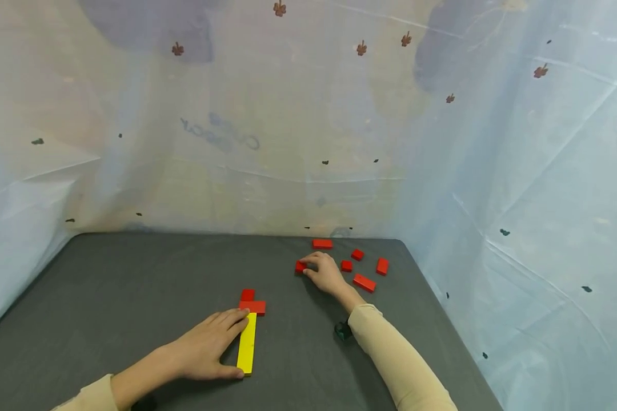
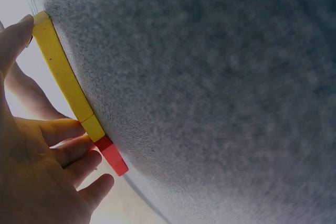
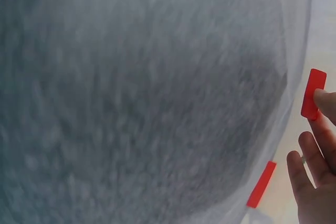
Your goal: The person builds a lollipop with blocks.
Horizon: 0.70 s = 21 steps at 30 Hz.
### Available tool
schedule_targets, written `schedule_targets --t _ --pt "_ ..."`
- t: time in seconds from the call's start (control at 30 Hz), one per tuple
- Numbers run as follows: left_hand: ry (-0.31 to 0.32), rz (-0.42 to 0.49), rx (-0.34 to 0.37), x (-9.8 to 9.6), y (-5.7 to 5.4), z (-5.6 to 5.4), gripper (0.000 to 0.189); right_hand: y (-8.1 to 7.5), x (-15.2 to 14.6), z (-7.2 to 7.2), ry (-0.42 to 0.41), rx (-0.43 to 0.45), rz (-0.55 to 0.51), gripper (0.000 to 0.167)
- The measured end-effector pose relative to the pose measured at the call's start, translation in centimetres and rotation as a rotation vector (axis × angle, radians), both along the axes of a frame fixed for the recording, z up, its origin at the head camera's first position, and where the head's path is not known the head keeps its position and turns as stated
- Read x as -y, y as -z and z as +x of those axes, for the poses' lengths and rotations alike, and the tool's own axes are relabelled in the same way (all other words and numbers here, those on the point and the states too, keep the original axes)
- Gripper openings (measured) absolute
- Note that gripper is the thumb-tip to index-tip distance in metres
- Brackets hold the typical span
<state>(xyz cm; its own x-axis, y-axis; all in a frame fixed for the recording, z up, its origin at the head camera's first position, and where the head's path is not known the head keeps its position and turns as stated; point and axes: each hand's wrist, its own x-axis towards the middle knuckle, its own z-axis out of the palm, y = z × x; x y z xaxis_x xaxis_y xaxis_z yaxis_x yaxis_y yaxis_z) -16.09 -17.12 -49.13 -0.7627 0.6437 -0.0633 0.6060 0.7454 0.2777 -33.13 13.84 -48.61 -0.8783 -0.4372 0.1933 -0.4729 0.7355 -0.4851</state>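
Observation:
My left hand point(image 1: 208, 345) spans a long yellow block point(image 1: 247, 345), thumb at its near end and fingertips by its far end. In the left wrist view a seam crosses the yellow piece, and a red block point(image 2: 111, 156) adjoins it near the fingers. Beyond the yellow, a red block point(image 1: 253, 307) lies crosswise, with a smaller-looking red block point(image 1: 247, 294) behind it. Farther back, my right hand point(image 1: 326, 274) pinches another red block point(image 1: 300, 267) between thumb and fingers. This block point(image 3: 313, 85) appears oblong in the right wrist view.
Several loose red blocks lie around the right hand at the back right, among them an oblong one point(image 1: 364, 282) and a small one point(image 1: 347, 266). The dark grey table point(image 1: 149, 291) is bordered by hanging patterned sheets point(image 1: 288, 131) at the back and sides.

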Motion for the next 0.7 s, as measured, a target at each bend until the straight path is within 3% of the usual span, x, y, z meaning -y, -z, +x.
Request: schedule_targets --t 0.33,0.7 --pt "-0.029 -0.015 0.038 -0.1 0.0 0.0 0.107 -0.4 1.7 2.0 -0.072 -0.01 -0.076 0.032" --pt "-0.023 0.019 0.049 0.0 0.0 0.0 0.108 -0.1 3.7 3.5 -0.149 -0.001 -0.066 0.032"
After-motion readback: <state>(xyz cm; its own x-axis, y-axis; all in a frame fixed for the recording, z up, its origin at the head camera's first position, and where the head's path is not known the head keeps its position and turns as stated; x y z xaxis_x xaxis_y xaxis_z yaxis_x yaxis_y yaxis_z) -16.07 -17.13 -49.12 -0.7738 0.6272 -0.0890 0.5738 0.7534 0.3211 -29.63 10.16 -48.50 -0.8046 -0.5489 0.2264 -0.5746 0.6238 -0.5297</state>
